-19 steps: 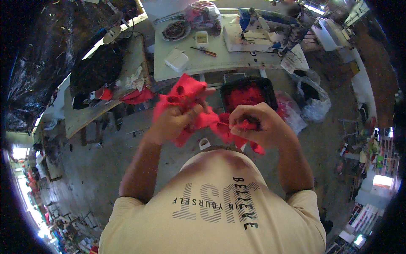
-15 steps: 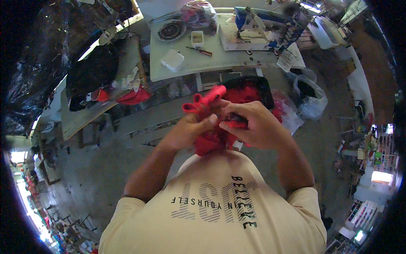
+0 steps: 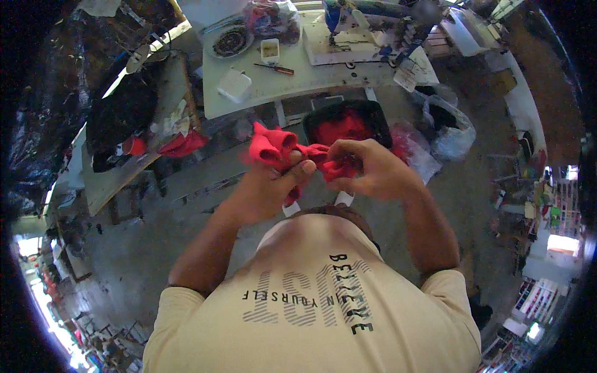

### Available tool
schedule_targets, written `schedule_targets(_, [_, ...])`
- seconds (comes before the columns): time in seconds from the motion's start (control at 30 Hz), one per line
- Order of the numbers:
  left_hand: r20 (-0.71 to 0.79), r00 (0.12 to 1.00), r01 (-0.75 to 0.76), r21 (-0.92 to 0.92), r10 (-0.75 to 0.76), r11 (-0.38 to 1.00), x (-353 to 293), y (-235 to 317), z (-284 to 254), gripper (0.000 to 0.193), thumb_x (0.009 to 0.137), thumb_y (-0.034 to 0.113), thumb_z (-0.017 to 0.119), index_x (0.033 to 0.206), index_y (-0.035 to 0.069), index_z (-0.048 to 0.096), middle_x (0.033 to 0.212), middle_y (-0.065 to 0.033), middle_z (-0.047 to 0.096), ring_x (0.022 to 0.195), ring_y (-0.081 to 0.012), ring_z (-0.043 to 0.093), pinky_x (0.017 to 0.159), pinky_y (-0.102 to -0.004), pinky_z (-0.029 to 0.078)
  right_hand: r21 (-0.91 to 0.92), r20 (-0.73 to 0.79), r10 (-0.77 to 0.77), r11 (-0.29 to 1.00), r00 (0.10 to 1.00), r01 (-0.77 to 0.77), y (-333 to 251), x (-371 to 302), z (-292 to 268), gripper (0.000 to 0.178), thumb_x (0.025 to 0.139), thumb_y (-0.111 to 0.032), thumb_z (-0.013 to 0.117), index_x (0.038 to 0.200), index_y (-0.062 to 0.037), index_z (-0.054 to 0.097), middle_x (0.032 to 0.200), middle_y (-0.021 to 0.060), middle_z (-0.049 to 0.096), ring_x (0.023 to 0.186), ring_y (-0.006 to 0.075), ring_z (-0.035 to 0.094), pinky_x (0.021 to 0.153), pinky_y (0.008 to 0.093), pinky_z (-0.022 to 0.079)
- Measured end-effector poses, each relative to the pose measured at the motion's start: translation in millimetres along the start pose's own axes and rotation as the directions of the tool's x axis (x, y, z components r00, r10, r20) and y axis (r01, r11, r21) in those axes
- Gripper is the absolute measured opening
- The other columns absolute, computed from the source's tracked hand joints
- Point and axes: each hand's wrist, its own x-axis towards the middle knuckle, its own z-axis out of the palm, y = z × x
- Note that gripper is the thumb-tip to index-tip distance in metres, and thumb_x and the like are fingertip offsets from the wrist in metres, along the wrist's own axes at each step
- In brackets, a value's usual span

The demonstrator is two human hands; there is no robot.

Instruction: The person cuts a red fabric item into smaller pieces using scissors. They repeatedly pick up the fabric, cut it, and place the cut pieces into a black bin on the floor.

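Observation:
A red cloth piece with several tube-like openings (image 3: 273, 146) is stretched between my two hands, in front of my chest. My left hand (image 3: 267, 189) is closed around its left part, thumb on top; the open tube ends stick out beyond the fingers. My right hand (image 3: 376, 168) pinches the bunched right end between thumb and fingers. Some of the cloth hangs below my left hand. Just beyond my hands, a black bin (image 3: 384, 124) holds more red cloth (image 3: 342, 128).
On the white table (image 3: 280, 93) ahead stand a blue sewing machine (image 3: 333, 18), a screwdriver (image 3: 273, 68), a small white tub (image 3: 270, 52) and a white square lid (image 3: 234, 85). Clear plastic bags (image 3: 454, 133) lie right of the bin. Red pieces (image 3: 183, 144) rest on the left table.
My hands have moved slightly apart, with the red cloth now spread between them. The tube openings face me more, and more of the bin shows. The view has shifted a little.

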Motion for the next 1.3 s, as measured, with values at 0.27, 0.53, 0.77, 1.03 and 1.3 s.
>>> schedule_targets(0.27, [-0.324,0.945,-0.01,0.096,0.041,0.995,5.4,68.5,-10.1,0.028,0.097,0.024,0.055,0.077,0.005,0.056,0.067,0.0045,0.049,0.063,-0.0067,0.043,0.058,-0.0256,0.038,0.291,0.173,-0.069,0.957,0.982,0.016,81.7,19.5,-22.8,0.04,0.08,-0.021,0.077,0.11,-0.0002,0.059,0.096,0.0032,0.065,0.09,0.0089,0.059,0.082,0.0272,0.048])
schedule_targets(0.53, [-0.524,0.85,0.164,0.354,0.05,0.921,27.2,76.6,18.0,0.021,0.09,0.021,0.067,0.088,0.0,0.065,0.074,0.0014,0.058,0.072,-0.0081,0.053,0.065,-0.0264,0.044,0.592,0.164,-0.167,0.805,0.972,0.039,114.6,-14.8,-123.9,0.029,0.079,-0.018,0.078,0.097,-0.0036,0.06,0.084,-0.0027,0.061,0.079,0.0059,0.054,0.073,0.0242,0.046])
schedule_targets(0.77, [-0.566,0.824,0.232,0.348,0.006,0.908,65.7,52.0,54.1,0.017,0.084,0.017,0.073,0.09,0.002,0.067,0.077,0.0003,0.062,0.073,-0.009,0.055,0.069,-0.0273,0.046,0.057,0.27,-0.292,0.956,0.917,0.288,113.3,-10.8,-177.0,0.024,0.071,-0.004,0.075,0.084,-0.0021,0.054,0.073,0.0028,0.055,0.069,0.0084,0.046,0.062,0.0287,0.043])
schedule_targets(1.03, [-0.659,0.752,0.104,0.098,-0.014,0.99,99.4,45.7,92.9,0.018,0.084,0.014,0.073,0.094,0.0,0.068,0.087,-0.0011,0.066,0.08,-0.008,0.059,0.074,-0.027,0.05,0.307,0.478,-0.414,0.905,0.775,0.294,106.5,-14.2,-212.7,0.028,0.075,-0.013,0.078,0.091,-0.0016,0.059,0.076,0.0022,0.057,0.072,0.0088,0.051,0.063,0.0282,0.045])
schedule_targets(1.3, [-0.584,0.811,0.005,0.071,0.037,0.997,98.3,72.3,86.9,0.024,0.08,0.012,0.076,0.1,0.001,0.068,0.096,-0.004,0.066,0.089,-0.0134,0.062,0.081,-0.0293,0.051,0.287,0.44,-0.117,0.958,0.89,-0.016,102.1,-6.8,-161.9,0.037,0.091,-0.031,0.066,0.111,-0.0003,0.064,0.096,0.0066,0.069,0.082,0.0101,0.06,0.076,0.0286,0.049])
